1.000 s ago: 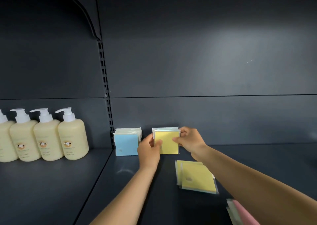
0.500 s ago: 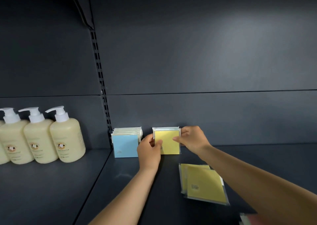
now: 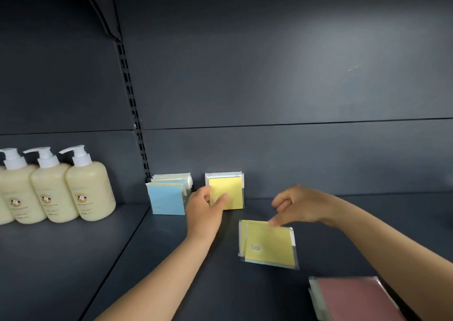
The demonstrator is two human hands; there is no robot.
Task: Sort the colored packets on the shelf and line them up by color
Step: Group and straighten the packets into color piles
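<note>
A row of blue packets (image 3: 168, 198) stands upright against the back wall of the dark shelf (image 3: 137, 259). Beside it on the right stand upright yellow packets (image 3: 229, 191). My left hand (image 3: 204, 209) holds their left edge, thumb on the front face. Flat on the shelf lie two or three yellow packets (image 3: 268, 243). My right hand (image 3: 299, 205) hovers over their far edge with fingers loosely curled, its fingertips at or just above that edge, holding nothing. Pink packets (image 3: 353, 298) lie flat at the bottom right, partly behind my right forearm.
Three cream pump bottles (image 3: 89, 191) stand in a row on the neighbouring shelf bay at the left. A slotted upright (image 3: 132, 105) divides the two bays. The dark back wall (image 3: 294, 149) rises right behind the standing packets.
My right hand has let go of the upright yellow packets and moved right and toward me, down to the flat yellow pile. My left hand stays on the upright yellow packets.
</note>
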